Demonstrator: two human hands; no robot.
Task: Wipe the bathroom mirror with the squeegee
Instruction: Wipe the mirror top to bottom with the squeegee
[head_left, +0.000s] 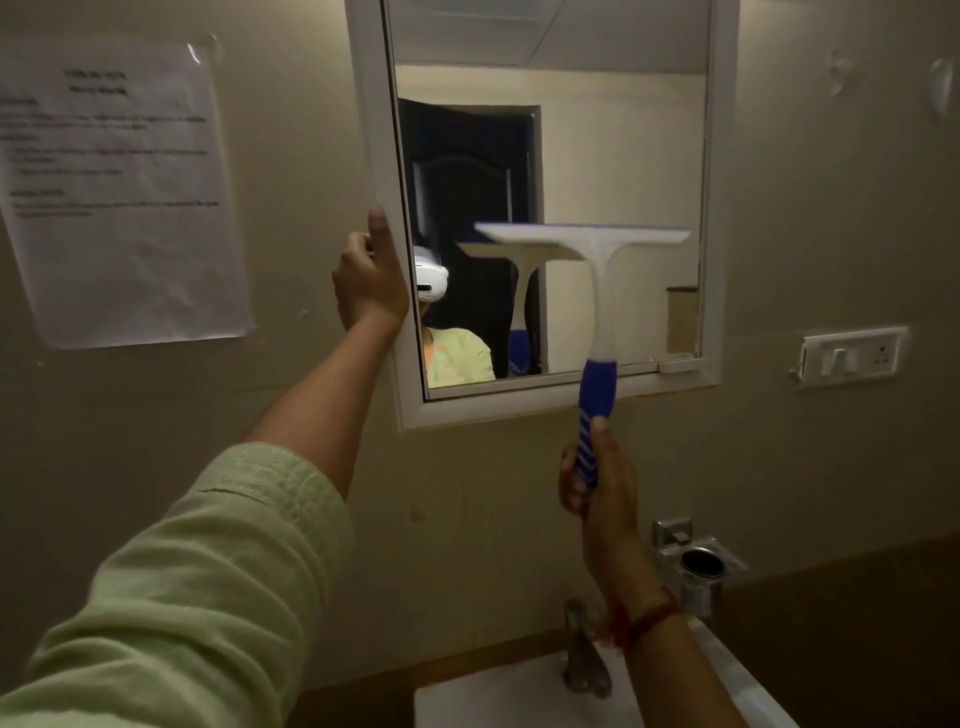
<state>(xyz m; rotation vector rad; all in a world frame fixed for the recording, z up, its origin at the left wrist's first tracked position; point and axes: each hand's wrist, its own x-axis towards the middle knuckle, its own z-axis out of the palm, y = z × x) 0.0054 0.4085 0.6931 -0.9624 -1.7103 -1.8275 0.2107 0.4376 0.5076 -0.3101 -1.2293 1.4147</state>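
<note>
Squeegee of white plastic, T-shaped with a blue ribbed handle (597, 322), is standing upright above my right hand (597, 483), which is clasping its lower handle. Its blade is lying level about halfway up the rectangular white-framed bathroom mirror (623, 145); I cannot tell if it is touching the glass. My left hand (369, 275) is gripping the frame's left edge. I am judging the wipe roughly half done, with the lower glass remaining. Below my right wrist a metal tap (584, 660) is standing.

No readable text anywhere. Printed sheet (124, 192) taped on the left wall (296, 130) carries a heading and several lines, all too blurred to make out.
</note>
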